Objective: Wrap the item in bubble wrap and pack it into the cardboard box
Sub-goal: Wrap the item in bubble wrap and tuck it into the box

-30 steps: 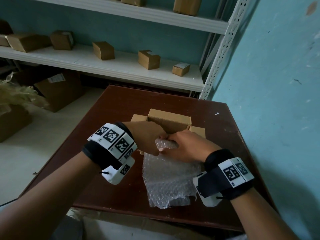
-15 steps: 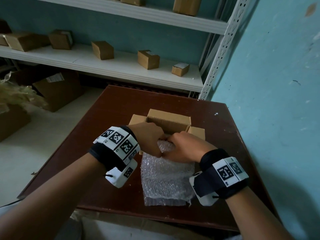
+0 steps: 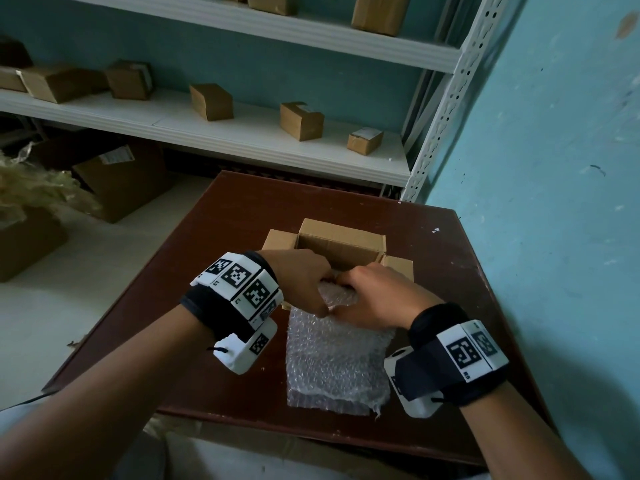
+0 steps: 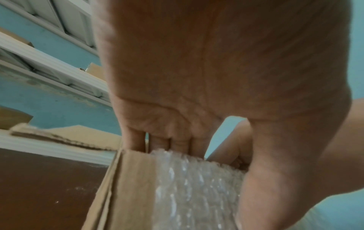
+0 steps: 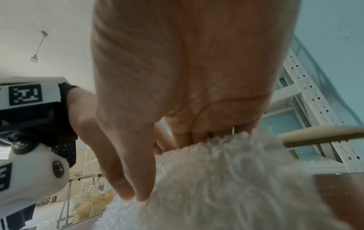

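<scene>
A sheet of bubble wrap lies on the brown table, its far end rolled into a bundle. The item inside the bundle is hidden. My left hand and right hand grip that bundle from either side, fingers curled over its top and thumbs on its near side. Just behind the hands stands the open cardboard box. In the left wrist view my fingers hook over the wrap beside a box flap. In the right wrist view my thumb presses the wrap.
White metal shelving behind the table carries several small cardboard boxes. A blue wall runs close along the table's right side. Larger cartons and packing straw sit on the floor at left.
Both hands have drawn closer together over the rolled end, near the box. The loose tail of the sheet, crumpled before, now lies flatter and squarer on the table.
</scene>
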`<state>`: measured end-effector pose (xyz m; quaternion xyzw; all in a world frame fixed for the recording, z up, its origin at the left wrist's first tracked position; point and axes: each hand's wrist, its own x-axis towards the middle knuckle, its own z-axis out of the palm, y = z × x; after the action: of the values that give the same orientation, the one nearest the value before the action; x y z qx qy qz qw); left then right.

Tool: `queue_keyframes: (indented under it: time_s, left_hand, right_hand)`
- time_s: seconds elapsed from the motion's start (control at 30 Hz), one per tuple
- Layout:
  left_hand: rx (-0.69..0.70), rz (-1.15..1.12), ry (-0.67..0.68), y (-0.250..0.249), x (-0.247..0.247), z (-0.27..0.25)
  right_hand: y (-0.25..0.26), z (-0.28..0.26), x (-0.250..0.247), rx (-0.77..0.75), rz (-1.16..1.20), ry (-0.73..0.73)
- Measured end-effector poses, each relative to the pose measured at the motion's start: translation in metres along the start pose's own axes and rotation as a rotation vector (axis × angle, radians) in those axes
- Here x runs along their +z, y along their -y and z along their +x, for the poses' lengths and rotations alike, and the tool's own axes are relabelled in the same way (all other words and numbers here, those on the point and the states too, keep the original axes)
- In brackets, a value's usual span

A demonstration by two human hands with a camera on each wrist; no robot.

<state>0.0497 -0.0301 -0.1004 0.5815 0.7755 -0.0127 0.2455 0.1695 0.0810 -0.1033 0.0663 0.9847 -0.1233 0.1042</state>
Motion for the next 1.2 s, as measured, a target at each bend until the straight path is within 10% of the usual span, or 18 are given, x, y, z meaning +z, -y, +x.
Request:
queue_keyframes:
  time_s: [1.2]
  left_hand:
    - [-0.074,0.117,0.068,-0.006,0.006,0.007]
  right_hand:
    - [0.008,0.014,0.006,0.116,-0.112,0.132]
